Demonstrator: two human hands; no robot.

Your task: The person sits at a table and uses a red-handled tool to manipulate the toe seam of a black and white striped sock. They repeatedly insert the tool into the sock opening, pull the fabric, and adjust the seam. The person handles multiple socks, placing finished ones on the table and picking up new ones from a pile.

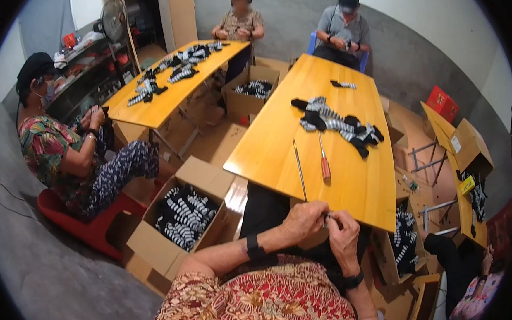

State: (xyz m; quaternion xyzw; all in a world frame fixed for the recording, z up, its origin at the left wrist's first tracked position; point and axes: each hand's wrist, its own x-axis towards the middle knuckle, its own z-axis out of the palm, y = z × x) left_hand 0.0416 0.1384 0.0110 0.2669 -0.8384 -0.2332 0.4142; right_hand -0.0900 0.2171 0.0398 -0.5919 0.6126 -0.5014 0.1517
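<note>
Pinching from either side, the left hand (305, 220) and right hand (345, 238) hold a small dark thing (328, 217) between them, mostly hidden; it is probably light, best held by its edges. Striped knitwear (334, 122) beyond both hands looks soft and limp.

Screwdriver (326, 168) and rod (300, 172) obstruct the table (261, 151), leaving room leftward

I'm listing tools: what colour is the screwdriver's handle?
Red; the handle shows best in the head view.
</note>
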